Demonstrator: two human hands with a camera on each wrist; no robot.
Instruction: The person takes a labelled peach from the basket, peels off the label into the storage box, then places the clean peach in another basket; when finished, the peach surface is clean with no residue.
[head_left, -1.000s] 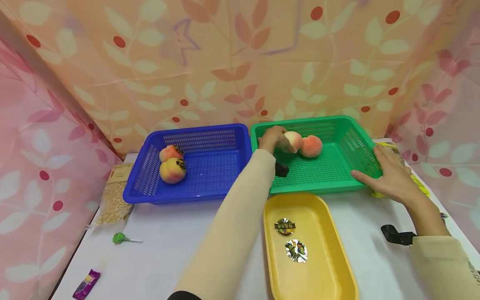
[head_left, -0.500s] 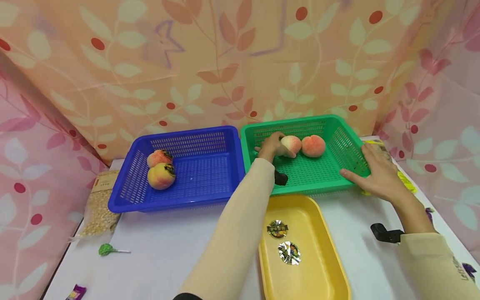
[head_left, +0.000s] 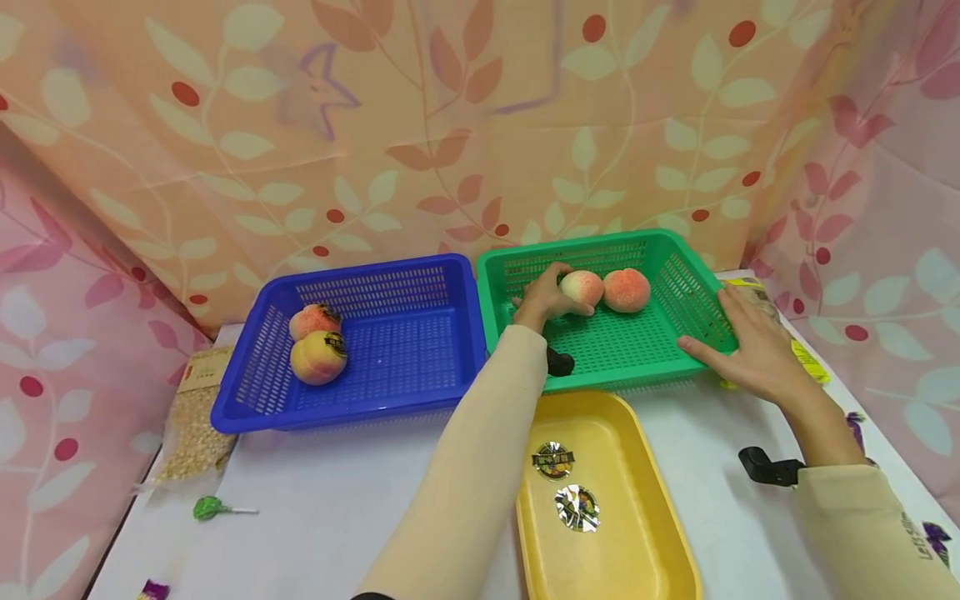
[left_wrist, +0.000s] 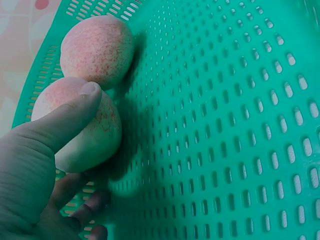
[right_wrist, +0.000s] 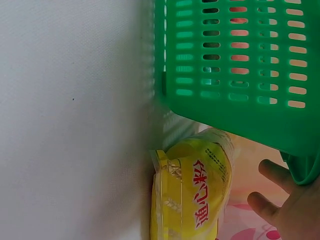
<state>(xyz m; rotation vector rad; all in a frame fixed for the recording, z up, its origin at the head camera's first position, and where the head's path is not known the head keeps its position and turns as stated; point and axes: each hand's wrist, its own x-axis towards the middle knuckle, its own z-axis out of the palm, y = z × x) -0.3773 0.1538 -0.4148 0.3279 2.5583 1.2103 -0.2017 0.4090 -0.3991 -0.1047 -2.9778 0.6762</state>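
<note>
1. My left hand (head_left: 542, 297) reaches into the far left part of the green perforated plastic basket (head_left: 678, 283) and curls round a pale, round, fuzzy-skinned peach (head_left: 581, 287); in the left wrist view my thumb (left_wrist: 70, 117) lies across its top and my fingers tuck under it.
2. That peach rests on the slotted basket floor, touching a second, pinker round peach (head_left: 626, 289) just to its right, near the far wall.
3. My right hand (head_left: 753, 346) lies flat with straight fingers against the basket's right rim and outer wall, holding nothing inside it.
4. Beneath that rim, on the right, sits a shiny yellow plastic packet with red print (right_wrist: 192, 190), partly under the basket.
5. To the left, touching the green basket, stands a blue perforated plastic basket (head_left: 420, 379) holding two round yellow-pink peaches (head_left: 318, 357) with dark stickers, one behind the other.
6. Near me lies a smooth, oblong yellow plastic tray (head_left: 637, 533) with two glossy round stickers (head_left: 576, 507) on its floor.
7. The white table (head_left: 315, 517) also bears a clear bag of pale grains (head_left: 191, 421) at far left and a green lollipop (head_left: 206, 507) just near it.
</note>
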